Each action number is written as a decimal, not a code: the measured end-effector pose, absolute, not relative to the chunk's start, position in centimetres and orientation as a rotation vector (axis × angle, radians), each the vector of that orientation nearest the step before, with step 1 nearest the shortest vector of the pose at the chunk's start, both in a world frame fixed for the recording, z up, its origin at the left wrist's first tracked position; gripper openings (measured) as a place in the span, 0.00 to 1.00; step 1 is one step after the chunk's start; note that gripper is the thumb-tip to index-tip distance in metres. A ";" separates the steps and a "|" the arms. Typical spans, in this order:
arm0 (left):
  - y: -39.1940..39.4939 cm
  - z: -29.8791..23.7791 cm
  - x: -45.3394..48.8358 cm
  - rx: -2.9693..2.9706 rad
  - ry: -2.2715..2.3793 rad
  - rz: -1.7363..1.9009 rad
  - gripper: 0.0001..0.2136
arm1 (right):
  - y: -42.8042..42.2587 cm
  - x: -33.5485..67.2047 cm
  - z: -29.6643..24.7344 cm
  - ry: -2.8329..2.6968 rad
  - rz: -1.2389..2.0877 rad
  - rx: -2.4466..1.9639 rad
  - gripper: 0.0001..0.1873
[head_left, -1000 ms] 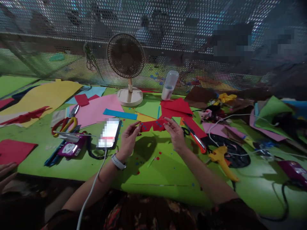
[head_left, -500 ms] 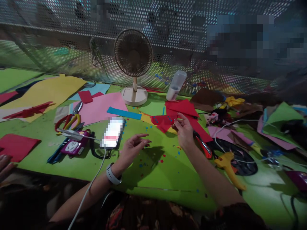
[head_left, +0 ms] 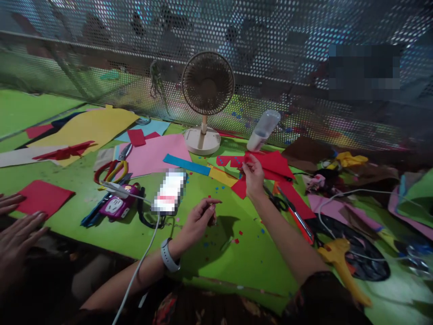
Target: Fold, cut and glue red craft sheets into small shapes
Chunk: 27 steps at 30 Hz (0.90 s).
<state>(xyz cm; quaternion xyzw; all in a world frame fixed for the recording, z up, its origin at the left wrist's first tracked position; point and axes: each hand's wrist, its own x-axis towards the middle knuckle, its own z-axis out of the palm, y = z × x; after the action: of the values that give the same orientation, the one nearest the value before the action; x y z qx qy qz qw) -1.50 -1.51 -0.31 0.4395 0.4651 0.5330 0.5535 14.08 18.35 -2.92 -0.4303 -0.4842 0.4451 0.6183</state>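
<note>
My right hand (head_left: 253,175) is closed, its fingertips pinching the right end of a red felt-like strip (head_left: 230,160) dotted with small blue pieces. Part of that strip is hidden behind the fingers. Beside this hand lie a yellow piece (head_left: 223,176) and larger red sheets (head_left: 274,166). My left hand (head_left: 199,219), with a pale watch band at the wrist, hovers over the green table (head_left: 243,275). Its index finger reaches out while the other fingers curl loosely, and I see nothing held. A lit phone (head_left: 169,192) is just left of it.
A small fan (head_left: 203,140) and a tilted clear bottle (head_left: 265,128) stand before the mesh screen. Scissors (head_left: 117,167), a purple power adapter (head_left: 118,203) and a blue strip (head_left: 186,164) lie left. A yellow glue gun (head_left: 341,253) lies right. Another person's hand (head_left: 25,234) is by a red square (head_left: 47,197).
The view has turned slightly left. My right hand has shifted the dotted red strip away from the yellow piece. More of the other person's hands shows at the red square.
</note>
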 end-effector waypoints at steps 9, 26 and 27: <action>-1.4 0.2 -1.6 1.008 1.113 1.181 0.14 | 24.1 13.4 -4.9 -1.217 0.854 -1.053 0.30; -1.3 -0.2 -1.6 1.040 1.177 1.202 0.14 | 28.0 14.0 -6.0 -1.377 0.677 -1.168 0.22; -1.3 -0.2 -1.6 1.046 1.168 1.206 0.14 | 27.6 14.2 -5.9 -1.401 0.658 -1.180 0.21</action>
<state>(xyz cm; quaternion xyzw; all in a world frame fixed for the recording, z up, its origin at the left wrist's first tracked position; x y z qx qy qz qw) -1.60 -1.32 -0.23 0.4418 0.4932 0.5094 0.5496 14.17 27.62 -5.86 -0.5013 -0.5950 0.2794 0.5627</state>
